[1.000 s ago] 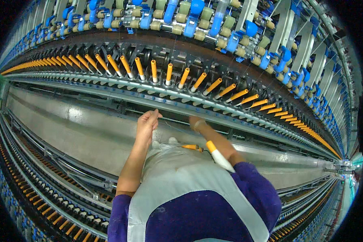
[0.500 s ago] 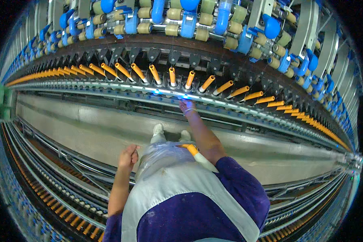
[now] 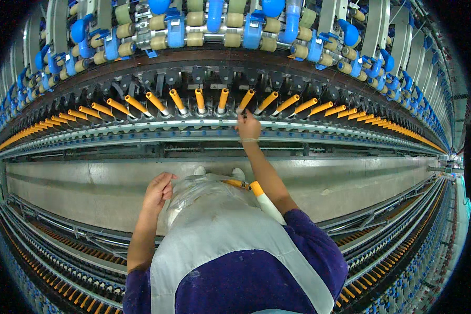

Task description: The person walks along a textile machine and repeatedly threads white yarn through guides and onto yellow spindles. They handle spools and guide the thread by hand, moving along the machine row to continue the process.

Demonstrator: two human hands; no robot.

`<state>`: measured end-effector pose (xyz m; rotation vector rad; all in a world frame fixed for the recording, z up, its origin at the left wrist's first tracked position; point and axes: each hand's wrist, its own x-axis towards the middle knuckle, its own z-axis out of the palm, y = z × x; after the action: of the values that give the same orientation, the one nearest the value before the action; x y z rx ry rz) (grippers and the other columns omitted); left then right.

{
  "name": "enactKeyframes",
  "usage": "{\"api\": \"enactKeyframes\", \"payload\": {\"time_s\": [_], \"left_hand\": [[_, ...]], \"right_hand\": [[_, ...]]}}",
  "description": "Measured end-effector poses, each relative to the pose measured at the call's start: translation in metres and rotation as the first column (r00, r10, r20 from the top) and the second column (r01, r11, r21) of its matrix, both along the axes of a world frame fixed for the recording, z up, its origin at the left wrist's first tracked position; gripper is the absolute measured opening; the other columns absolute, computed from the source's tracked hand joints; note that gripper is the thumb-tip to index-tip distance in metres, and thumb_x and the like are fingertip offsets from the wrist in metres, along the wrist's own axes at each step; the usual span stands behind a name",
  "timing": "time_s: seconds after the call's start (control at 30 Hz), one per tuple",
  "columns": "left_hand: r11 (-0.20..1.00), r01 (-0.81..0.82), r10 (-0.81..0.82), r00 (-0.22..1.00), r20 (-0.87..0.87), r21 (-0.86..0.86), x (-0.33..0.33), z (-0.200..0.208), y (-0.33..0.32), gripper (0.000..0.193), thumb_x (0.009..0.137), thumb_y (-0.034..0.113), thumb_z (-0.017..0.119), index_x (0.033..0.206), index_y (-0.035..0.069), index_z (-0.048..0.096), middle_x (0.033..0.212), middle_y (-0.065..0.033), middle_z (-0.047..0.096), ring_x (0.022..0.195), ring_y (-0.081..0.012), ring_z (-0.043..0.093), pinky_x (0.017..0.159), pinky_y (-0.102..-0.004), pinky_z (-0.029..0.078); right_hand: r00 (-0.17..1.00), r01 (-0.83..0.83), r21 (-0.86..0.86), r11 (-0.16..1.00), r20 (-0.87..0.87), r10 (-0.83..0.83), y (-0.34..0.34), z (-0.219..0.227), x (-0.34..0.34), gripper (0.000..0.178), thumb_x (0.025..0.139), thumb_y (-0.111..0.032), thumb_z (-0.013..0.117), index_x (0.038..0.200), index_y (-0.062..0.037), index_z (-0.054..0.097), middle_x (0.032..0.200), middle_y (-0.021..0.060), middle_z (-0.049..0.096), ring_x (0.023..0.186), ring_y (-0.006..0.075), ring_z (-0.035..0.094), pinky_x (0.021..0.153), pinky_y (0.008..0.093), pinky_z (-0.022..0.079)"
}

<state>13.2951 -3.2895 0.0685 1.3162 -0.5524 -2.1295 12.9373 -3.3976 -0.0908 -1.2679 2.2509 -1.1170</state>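
Observation:
A long row of spindles carries orange bobbin tubes, each with a little white yarn at its foot. My right hand (image 3: 249, 128) reaches over the front rail; its fingers are closed at the foot of one orange bobbin (image 3: 246, 99), and what they pinch is hidden. My left hand (image 3: 158, 190) is held beside my waist, its fingers curled and the fingertips together; anything between them is too small to see. Tucked at the front of my apron (image 3: 209, 209) are a white yarn-filled bobbin (image 3: 267, 203) with an orange top and another orange tube (image 3: 236, 183).
Above the bobbins run drafting rollers (image 3: 233, 40) with blue arms. A metal rail (image 3: 193, 124) passes in front of the spindles. Below lies a grey floor aisle (image 3: 104, 175). Behind me stands another spinning frame (image 3: 63, 256) with orange tubes.
My right hand has moved up from the rail to a bobbin's foot, and the blue glow on the rail is gone. My left hand has shifted slightly left. The view has turned a little.

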Motion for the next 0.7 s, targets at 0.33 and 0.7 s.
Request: {"api": "enactKeyframes", "payload": {"time_s": [0.33, 0.7], "left_hand": [[0.876, 0.225, 0.128, 0.744, 0.656, -0.426, 0.007, 0.002, -0.014, 0.027, 0.09, 0.016, 0.059, 0.114, 0.003, 0.055, 0.101, -0.0077, 0.062, 0.078, -0.013, 0.059, 0.065, -0.0237, 0.046], [0.279, 0.804, -0.083, 0.565, 0.821, -0.525, -0.171, 0.154, -0.071, 0.035, 0.088, 0.03, 0.063, 0.11, 0.002, 0.059, 0.08, -0.0105, 0.062, 0.072, -0.0222, 0.059, 0.065, -0.0351, 0.048]], "right_hand": [[0.874, -0.293, -0.512, 0.808, 0.199, 0.443, -0.001, 0.212, -0.022, 0.019, 0.083, -0.018, 0.069, 0.079, -0.0013, 0.061, 0.065, 0.0009, 0.055, 0.056, 0.0114, 0.05, 0.05, 0.0279, 0.038], [0.66, -0.609, -0.334, 0.719, 0.289, 0.693, 0.071, 0.345, -0.053, 0.017, 0.083, -0.01, 0.069, 0.097, -0.004, 0.061, 0.079, -0.0026, 0.062, 0.068, 0.0042, 0.054, 0.06, 0.0189, 0.044]]}}
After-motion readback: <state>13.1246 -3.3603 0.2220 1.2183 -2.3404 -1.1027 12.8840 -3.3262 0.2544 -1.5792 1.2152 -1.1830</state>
